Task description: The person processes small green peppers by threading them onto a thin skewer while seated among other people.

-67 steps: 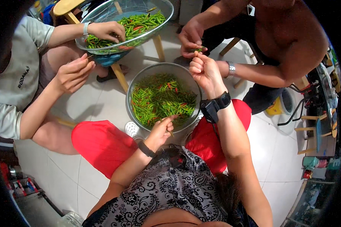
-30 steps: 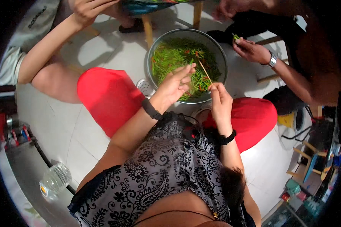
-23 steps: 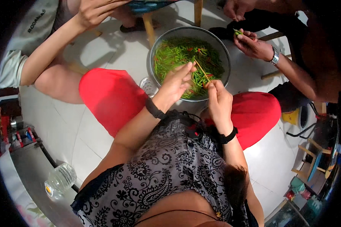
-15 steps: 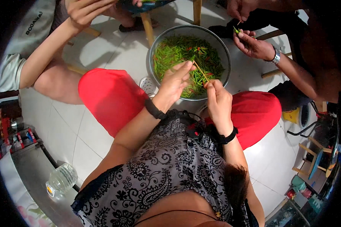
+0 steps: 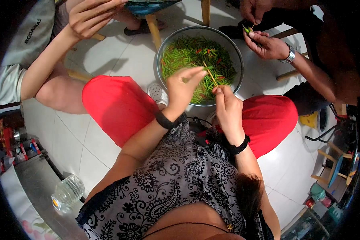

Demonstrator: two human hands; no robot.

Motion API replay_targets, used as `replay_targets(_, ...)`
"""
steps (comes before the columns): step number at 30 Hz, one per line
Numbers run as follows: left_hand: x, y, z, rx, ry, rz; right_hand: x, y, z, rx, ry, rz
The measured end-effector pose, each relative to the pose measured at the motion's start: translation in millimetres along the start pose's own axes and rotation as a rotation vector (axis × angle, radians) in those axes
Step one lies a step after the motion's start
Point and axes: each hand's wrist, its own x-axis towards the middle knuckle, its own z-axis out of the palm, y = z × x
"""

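Observation:
In front of me on the floor, between my red-clad knees, stands a round metal basin full of small green chilies with some red ones. My right hand pinches the lower end of a thin wooden stick, which slants up to the left over the basin. Beside the stick, my left hand has its thumb and fingertips together at a small green piece that looks like a chili, mostly hidden. Both hands are above the basin's near side.
At the upper right, a co-worker's hands hold a green chili and a thin stick. Another person's hand is raised at upper left. Wooden stool legs stand behind the basin. A clear plastic jug sits at lower left.
My left hand has turned slightly, its fingers straighter beside the stick. The right hand has shifted a little to the left, still gripping the stick. The person at left has raised their hand slightly.

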Motion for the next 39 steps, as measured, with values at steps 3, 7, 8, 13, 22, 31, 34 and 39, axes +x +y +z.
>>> replay_targets(3,-17.6,5.7,13.9,-0.055,-0.082,0.024,4.3,4.3,4.4,0.019,0.065,-0.038)
replay_targets(7,-5.5,-5.1,9.2,-0.759,-0.111,-0.621,6.0,10.1,3.4,0.07,0.126,-0.026)
replay_targets(8,1.8,-11.2,2.9,-0.942,-0.102,-0.752,5.2,11.3,1.4,0.08,0.125,-0.021)
replay_targets(13,21.0,-25.7,-14.2,-1.307,-0.016,-0.797,0.0,19.4,1.6,0.137,-0.011,-0.069)
replay_targets(22,26.8,-21.3,-13.8,-1.395,-0.124,-0.658,0.5,14.0,2.7,0.018,-0.086,0.023)
replay_targets(31,1.7,-10.3,-1.1,-0.826,-0.433,-0.73,2.5,20.6,5.3,0.023,-0.017,-0.002)
replay_targets(34,-2.9,-13.3,0.3,-0.655,-0.52,-0.768,3.1,22.0,5.4,0.018,-0.013,0.016)
replay_targets(39,-4.4,-15.9,1.1,-0.56,-0.538,-0.712,4.8,23.2,5.4,0.073,0.046,0.049)
